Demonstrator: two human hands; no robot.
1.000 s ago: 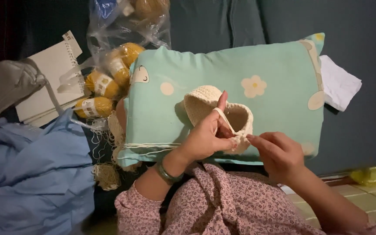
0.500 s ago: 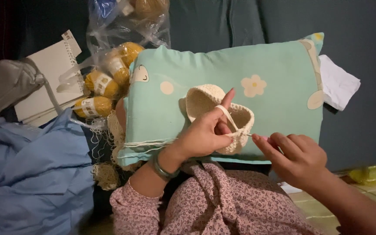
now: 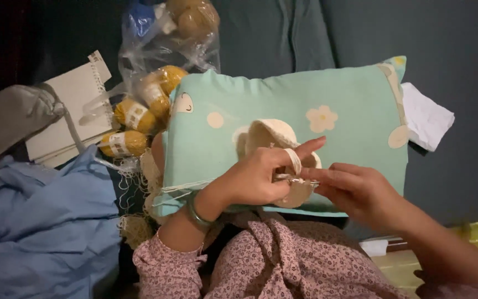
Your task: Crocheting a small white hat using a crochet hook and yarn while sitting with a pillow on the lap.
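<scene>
Atop the mint pillow (image 3: 239, 111), cream crochet piece (image 3: 269, 135) pinched between left hand (image 3: 255, 180) and right hand (image 3: 355, 191) fingers.

A clear plastic bag of mustard-yellow yarn balls (image 3: 139, 113) lies beside a white spiral notebook (image 3: 70, 113), near crumpled light-blue cloth (image 3: 40, 227) and a folded white paper (image 3: 424, 116).

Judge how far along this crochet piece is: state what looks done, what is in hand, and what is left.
Done: the cream crochet piece already has a rounded cup shape on the green pillow. In hand: left hand grips its edge, yarn looped over the forefinger; right hand works a hook there. Left: its final size cannot be told; yellow yarn balls lie bagged.
</scene>
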